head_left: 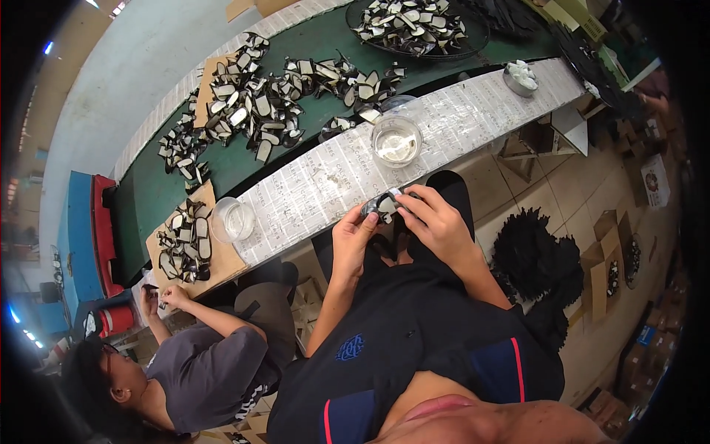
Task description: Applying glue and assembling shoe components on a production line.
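Observation:
My left hand grips a small black piece with a pale, shiny inner face, held just off the table's near edge. The fingers of my right hand are closed at the other end of the same piece. A small white bit shows at my right fingertips; whether it is cloth or part of the piece I cannot tell. Just beyond my hands, a clear round tub rests on the paper-covered tabletop. Its pale contents are hard to make out.
Black pieces with pale faces lie heaped on a green belt; more fill a dark basket. A cup of white wads stands far right. At left, a co-worker handles something small. Black fabric lies on the floor.

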`<state>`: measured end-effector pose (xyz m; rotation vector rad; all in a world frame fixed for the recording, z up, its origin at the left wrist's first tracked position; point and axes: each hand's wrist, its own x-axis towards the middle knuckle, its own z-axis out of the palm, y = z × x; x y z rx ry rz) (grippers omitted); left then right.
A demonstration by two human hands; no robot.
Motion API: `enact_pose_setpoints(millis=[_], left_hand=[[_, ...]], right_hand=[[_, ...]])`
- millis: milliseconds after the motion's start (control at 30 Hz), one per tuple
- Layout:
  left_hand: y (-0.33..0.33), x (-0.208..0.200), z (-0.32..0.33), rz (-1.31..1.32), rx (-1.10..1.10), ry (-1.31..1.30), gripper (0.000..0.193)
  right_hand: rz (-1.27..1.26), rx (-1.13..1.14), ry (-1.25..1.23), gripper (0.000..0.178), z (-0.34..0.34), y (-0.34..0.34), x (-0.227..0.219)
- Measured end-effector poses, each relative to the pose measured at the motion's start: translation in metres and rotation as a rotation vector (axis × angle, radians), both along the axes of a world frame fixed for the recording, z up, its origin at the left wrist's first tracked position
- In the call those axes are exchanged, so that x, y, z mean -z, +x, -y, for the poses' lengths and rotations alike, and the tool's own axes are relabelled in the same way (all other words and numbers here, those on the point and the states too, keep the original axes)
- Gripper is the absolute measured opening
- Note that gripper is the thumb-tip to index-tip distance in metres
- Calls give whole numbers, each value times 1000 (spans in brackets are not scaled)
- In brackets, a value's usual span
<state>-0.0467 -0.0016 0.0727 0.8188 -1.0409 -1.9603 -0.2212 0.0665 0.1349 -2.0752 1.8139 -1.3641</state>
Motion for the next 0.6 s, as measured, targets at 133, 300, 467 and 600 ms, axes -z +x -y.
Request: enact_pose_setpoints(millis=[133,300,467,600], left_hand=[[2,-1,-4,-18,-22,43,31],[11,-9,-8,-147,1,111,28],[18,-31,-13,-208,52,42,38],[17,-43,-24,-203,3,31,30]], right_hand=[[22,55,-17,26,-9,-1,-9],[164,192,-56,23,-26,-13,-18],[436,213,-76,21,-54,-29,-38],[493,187,-100,19,-73,-31,-39]])
